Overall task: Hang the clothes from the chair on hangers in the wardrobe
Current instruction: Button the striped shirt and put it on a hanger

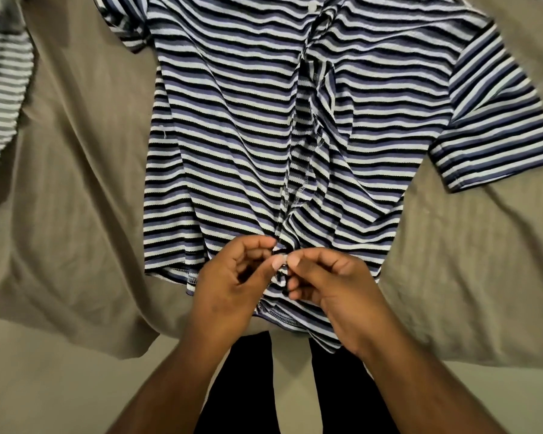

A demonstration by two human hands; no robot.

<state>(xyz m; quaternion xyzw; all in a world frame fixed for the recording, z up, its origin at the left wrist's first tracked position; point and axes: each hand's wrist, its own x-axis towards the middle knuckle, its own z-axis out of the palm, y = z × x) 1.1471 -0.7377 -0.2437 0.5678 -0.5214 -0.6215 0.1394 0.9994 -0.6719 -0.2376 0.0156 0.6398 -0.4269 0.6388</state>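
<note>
A striped short-sleeved shirt [232, 136] in blue, black and white lies spread on the tan bed sheet [85, 183], with its hem toward 6 o'clock and its collar end running out of view at 12 o'clock. The front opening is rumpled down the middle. At 6 o'clock the left hand [229, 292] and right hand [336, 296] meet at the foot of that opening - the fingers [278, 261] of each curled, pinching the fabric just above the hem. A grey-and-white striped garment [3, 98] lies at 9 o'clock, well apart.

striped shirt [248, 126] on bed sheet [85, 183], both hands pinching placket
</note>
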